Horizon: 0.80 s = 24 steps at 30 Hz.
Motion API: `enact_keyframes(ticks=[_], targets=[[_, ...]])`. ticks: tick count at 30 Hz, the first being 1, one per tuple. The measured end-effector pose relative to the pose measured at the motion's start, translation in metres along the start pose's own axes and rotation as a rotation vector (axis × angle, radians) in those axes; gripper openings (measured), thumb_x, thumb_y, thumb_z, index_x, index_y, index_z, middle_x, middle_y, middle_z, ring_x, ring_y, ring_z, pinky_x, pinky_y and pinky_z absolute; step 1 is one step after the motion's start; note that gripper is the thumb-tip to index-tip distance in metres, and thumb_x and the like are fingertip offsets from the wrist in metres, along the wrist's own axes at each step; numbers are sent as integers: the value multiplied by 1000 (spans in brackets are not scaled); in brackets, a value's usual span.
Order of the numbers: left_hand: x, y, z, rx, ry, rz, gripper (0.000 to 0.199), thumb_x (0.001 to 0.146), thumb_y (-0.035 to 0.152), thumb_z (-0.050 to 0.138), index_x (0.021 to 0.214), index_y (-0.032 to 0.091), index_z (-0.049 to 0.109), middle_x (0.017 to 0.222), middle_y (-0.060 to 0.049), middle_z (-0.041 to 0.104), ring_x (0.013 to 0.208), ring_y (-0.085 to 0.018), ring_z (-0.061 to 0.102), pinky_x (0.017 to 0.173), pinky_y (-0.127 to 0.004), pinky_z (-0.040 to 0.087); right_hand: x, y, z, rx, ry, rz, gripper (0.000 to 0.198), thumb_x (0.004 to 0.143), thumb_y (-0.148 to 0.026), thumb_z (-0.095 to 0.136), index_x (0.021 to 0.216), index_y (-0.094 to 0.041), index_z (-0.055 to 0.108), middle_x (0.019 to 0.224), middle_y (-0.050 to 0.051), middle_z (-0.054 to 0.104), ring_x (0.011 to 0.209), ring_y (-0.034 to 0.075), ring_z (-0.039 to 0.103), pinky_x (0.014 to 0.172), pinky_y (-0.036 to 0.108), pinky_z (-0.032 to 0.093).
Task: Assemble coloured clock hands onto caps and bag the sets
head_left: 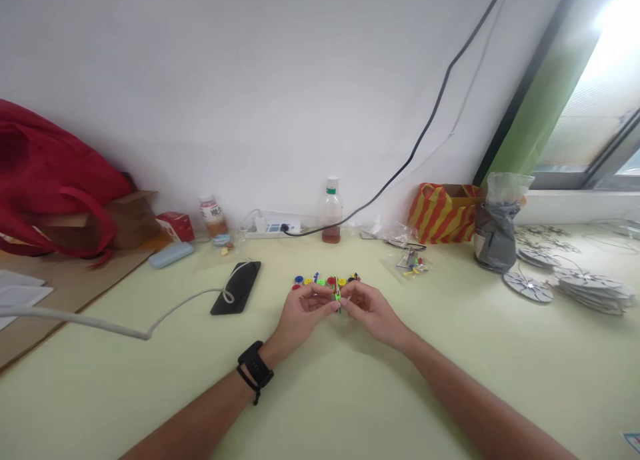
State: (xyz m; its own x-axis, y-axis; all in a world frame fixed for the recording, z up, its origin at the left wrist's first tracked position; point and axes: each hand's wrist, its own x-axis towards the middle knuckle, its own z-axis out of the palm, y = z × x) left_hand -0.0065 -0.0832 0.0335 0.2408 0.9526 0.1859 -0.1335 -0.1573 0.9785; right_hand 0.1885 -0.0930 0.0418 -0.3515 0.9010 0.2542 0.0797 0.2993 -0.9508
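Observation:
Both my hands meet over the middle of the pale green table [345,387], pinching one small bright green plastic piece [339,299] between them. My left hand [306,307] grips it from the left with thumb and fingertips; a dark watch is on that wrist. From the right, my right hand [373,311] closes its thumb and fingers on the same piece. Its exact kind is too small to make out. Just beyond my fingers lie several small coloured round plastic pieces, among them a blue one [299,280] and a yellow one [308,283], partly hidden by my hands.
A black phone [236,288] with a pale cable lies left. Behind stand a bottle [332,213] and a power strip [274,228]. To the right are a bag of small parts [411,263], a striped bag [443,213], a grey bag [495,237] and stacked discs [593,290].

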Motion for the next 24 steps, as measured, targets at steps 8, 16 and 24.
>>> enact_keyframes(ticks=[8, 16, 24], targets=[[-9, 2, 6, 411, -34, 182, 34, 89, 31, 75, 121, 23, 68, 124, -7, 73, 113, -24, 69, 106, -44, 54, 9, 0, -42, -351, 385, -163, 27, 98, -47, 56, 99, -21, 60, 80, 2, 61, 65, 16, 55, 60, 28, 43], [-11, -4, 2, 858, -122, 424, 31, 94, 20, 63, 123, 27, 68, 133, -5, 67, 138, -27, 49, 116, -52, 42, 14, 35, -108, -1002, 550, -126, 14, 97, -22, 47, 95, -21, 61, 93, 7, 68, 82, 21, 59, 74, 33, 45], [-14, -4, 0, 1003, -179, 375, 44, 95, 26, 61, 139, 30, 60, 150, -4, 55, 149, -32, 32, 118, -60, 38, 19, 59, -104, -1245, 307, 94, 20, 89, -11, 55, 75, -21, 65, 82, 9, 72, 93, 29, 56, 75, 38, 39]])
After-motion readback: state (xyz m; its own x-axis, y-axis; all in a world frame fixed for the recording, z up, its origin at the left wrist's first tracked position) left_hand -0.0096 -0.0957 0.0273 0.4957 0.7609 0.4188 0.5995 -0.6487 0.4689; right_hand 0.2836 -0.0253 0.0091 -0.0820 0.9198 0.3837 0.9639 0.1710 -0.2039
